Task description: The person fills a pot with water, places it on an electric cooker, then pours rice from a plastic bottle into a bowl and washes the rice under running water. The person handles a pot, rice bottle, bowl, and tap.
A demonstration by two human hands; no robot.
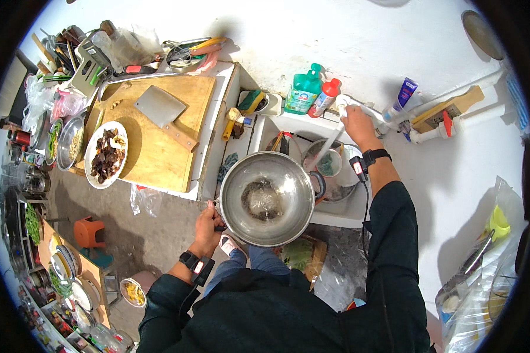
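A stainless steel wok (232,207), with a little water in its bottom, is in my left hand (206,230), whose fingers close around its handle. The wok is held in front of my body, its right side over the edge of the white sink (331,218). At the wall, my right hand (358,127) grips a white faucet (343,101). A pale stream of water (327,148) runs down from it towards the sink, beside the wok's rim. Inside the sink are a strainer-like item (329,162), bowls and a basin, partly hidden by the wok.
Left of the sink, a cleaver (161,108) lies on a wooden cutting board (128,99). A white plate of dark wood-ear-like food (107,154) overhangs the board's edge. Green and red bottles (304,90) stand behind the sink. An orange stool (88,231) is on the floor.
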